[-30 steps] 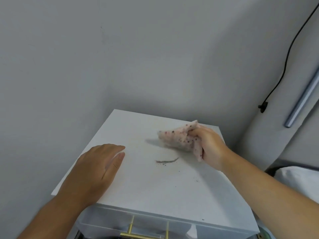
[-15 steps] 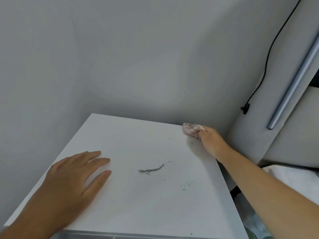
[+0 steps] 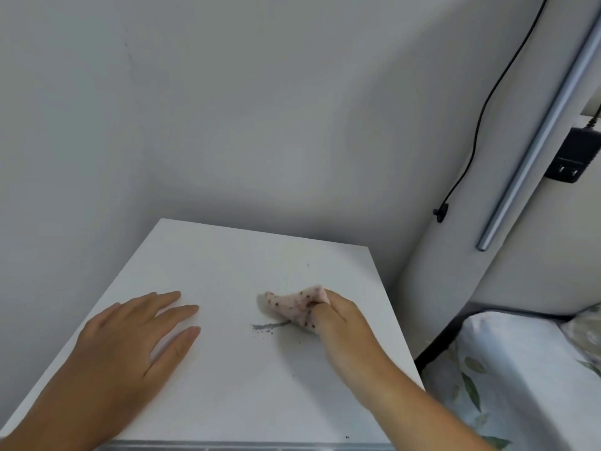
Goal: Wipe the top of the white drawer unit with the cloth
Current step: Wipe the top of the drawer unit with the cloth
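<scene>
The white drawer unit point(image 3: 227, 275) sat in a corner w/ grey walls behind and to its left. Its top was flat, matte white, square-edged; a strip of paler front edge showed at the bottom of the view.

The cloth point(image 3: 292, 307) lay on the top, right of centre, bunched into a small wad. It was pale pink-white w/ dark specks, creased, its loose end pointing left. The right hand point(image 3: 344, 330) was closed around the cloth's right end, fingers curled over the fabric, knuckles up, pressing it onto the surface. Forearm ran back toward the lower right corner.

Just in front of and touching the cloth's lower edge was a short grey streak of dust point(image 3: 268, 327), w/ tiny crumbs scattered at its left end. A few more dark flecks dotted the top nearer the front and one near the back right.

The left hand point(image 3: 130, 346) rested palm-down on the left part of the top, flat, fingers spread a bit and pointing toward the back right, holding nothing. It sat well apart from the cloth.

To the right: a black cable point(image 3: 481, 118) ran down the wall to a small clip, a grey metal bar point(image 3: 536, 138) slanted beside it, a black plug adapter point(image 3: 575, 154) hung further right. Leaf-print fabric point(image 3: 487, 369) filled the lower right.
</scene>
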